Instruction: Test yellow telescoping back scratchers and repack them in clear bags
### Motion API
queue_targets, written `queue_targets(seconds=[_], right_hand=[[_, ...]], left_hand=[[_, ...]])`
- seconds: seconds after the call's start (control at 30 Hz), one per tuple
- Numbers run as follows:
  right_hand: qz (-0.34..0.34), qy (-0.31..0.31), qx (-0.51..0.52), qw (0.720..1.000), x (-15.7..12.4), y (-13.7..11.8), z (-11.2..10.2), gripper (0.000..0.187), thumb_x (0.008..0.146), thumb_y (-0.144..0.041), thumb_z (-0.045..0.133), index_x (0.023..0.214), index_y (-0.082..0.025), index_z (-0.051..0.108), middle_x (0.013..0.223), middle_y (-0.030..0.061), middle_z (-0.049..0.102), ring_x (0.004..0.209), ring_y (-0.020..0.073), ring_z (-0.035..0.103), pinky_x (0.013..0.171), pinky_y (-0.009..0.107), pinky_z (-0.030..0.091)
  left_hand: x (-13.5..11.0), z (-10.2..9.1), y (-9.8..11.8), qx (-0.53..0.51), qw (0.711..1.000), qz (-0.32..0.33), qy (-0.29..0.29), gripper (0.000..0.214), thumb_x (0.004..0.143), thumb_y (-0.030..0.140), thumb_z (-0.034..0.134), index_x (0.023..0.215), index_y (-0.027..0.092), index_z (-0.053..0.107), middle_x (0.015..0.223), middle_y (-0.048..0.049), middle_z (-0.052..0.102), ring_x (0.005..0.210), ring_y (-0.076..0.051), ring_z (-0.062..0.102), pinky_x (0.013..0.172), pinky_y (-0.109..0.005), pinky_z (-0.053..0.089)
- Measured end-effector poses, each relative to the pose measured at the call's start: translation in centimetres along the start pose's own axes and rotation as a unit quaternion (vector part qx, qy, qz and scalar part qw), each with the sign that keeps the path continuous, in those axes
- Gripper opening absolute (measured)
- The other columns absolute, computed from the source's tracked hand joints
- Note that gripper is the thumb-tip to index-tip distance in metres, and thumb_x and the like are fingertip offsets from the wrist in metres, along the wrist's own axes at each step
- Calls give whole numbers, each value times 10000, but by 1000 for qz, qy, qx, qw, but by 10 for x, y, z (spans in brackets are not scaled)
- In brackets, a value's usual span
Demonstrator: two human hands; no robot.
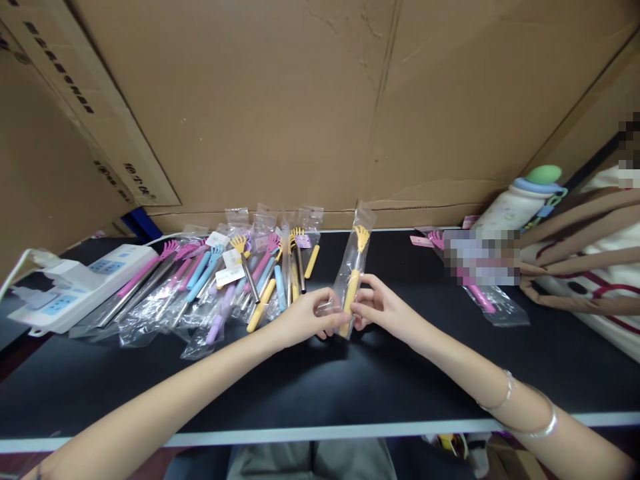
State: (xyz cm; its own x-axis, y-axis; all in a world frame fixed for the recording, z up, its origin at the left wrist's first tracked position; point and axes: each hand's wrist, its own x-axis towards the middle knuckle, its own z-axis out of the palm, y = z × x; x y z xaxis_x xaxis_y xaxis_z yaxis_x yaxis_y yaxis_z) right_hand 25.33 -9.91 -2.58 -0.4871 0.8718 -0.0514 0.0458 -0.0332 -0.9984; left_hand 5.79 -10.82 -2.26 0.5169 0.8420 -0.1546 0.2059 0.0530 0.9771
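A yellow back scratcher (351, 288) in a clear plastic bag stands tilted slightly, claw end up, above the black table. My left hand (314, 313) pinches the lower end of its bag from the left. From the right, my right hand (374, 305) grips the yellow handle between thumb and fingers. Left of my hands lies a pile of bagged back scratchers (220, 280) in pink, blue, purple and yellow, with metal shafts and some white tags. Another bagged pink back scratcher (481, 297) lies at the right, partly blurred out.
A white power strip (107, 270) with plugs in it sits at the far left. A white bottle (515, 207) with a green-topped lid stands back right, beside a person's brown and white sleeve (590, 247). Cardboard (270, 120) walls the back; the table's pale front edge (280, 437) runs nearest me.
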Motion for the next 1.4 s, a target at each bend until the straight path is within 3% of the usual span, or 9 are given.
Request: queue_targets(seconds=[0.07, 0.2, 0.43, 0.53, 0.73, 1.1, 1.27, 1.4], right_hand=[[-12, -5, -11, 1000, -1, 0, -4, 540, 744, -421, 681, 1134, -208, 375, 743, -41, 589, 579, 91, 582, 586, 263, 509], [-29, -14, -32, 999, -5, -2, -7, 506, 772, -390, 665, 1149, -211, 380, 728, -47, 566, 580, 93, 576, 581, 261, 507], [-88, 33, -41, 995, -9, -6, 3, 433, 801, -367, 641, 1117, -225, 381, 718, -51, 553, 577, 84, 546, 554, 232, 475], [-91, 20, -24, 995, -9, -6, 5, 464, 804, -390, 634, 1140, -231, 356, 753, -38, 572, 611, 90, 559, 579, 238, 484], [-56, -20, -24, 998, -7, -2, 4, 663, 719, -347, 726, 1218, -229, 306, 752, -44, 578, 672, 115, 605, 653, 274, 511], [-30, -26, -13, 999, -9, -11, -2, 536, 779, -346, 665, 1211, -204, 382, 716, -58, 530, 616, 84, 535, 616, 243, 466], [-33, -32, -6, 999, -11, -13, -2, 481, 799, -342, 642, 1186, -208, 391, 731, -54, 530, 643, 92, 545, 623, 245, 463], [-50, -1, -8, 999, -11, -11, 1, 441, 798, -370, 638, 1138, -216, 402, 678, -65, 522, 597, 97, 542, 585, 245, 454]], left_hand=[[-2, -3, 5, 16, 999, -17, -21, 312, 743, 435, 642, 850, 175, 504, 706, 19, 600, 642, -109, 586, 558, -207, 492], [-4, -4, 11, 60, 998, 10, -21, 262, 800, 423, 571, 859, 169, 552, 704, 15, 579, 646, -111, 567, 552, -204, 483], [-3, 4, 7, 38, 993, 103, 40, 193, 818, 344, 569, 794, 156, 533, 669, 38, 548, 598, -84, 518, 575, -184, 440], [-3, 4, 5, 38, 990, 125, 56, 216, 830, 355, 561, 763, 155, 513, 677, 37, 545, 603, -79, 508, 566, -175, 426], [-1, 6, -2, 15, 994, 93, 50, 291, 816, 435, 561, 753, 160, 491, 604, 38, 536, 535, -86, 507, 487, -180, 437], [2, -1, 0, 27, 999, 31, 16, 310, 772, 466, 591, 803, 161, 545, 700, 6, 553, 670, -106, 563, 512, -162, 460], [1, 0, -2, 42, 998, 50, 22, 269, 763, 423, 604, 812, 161, 573, 750, -12, 580, 726, -124, 558, 520, -175, 470], [3, 2, -5, 29, 996, 61, 54, 254, 768, 402, 602, 860, 168, 566, 701, 3, 574, 687, -124, 557, 485, -169, 452]])
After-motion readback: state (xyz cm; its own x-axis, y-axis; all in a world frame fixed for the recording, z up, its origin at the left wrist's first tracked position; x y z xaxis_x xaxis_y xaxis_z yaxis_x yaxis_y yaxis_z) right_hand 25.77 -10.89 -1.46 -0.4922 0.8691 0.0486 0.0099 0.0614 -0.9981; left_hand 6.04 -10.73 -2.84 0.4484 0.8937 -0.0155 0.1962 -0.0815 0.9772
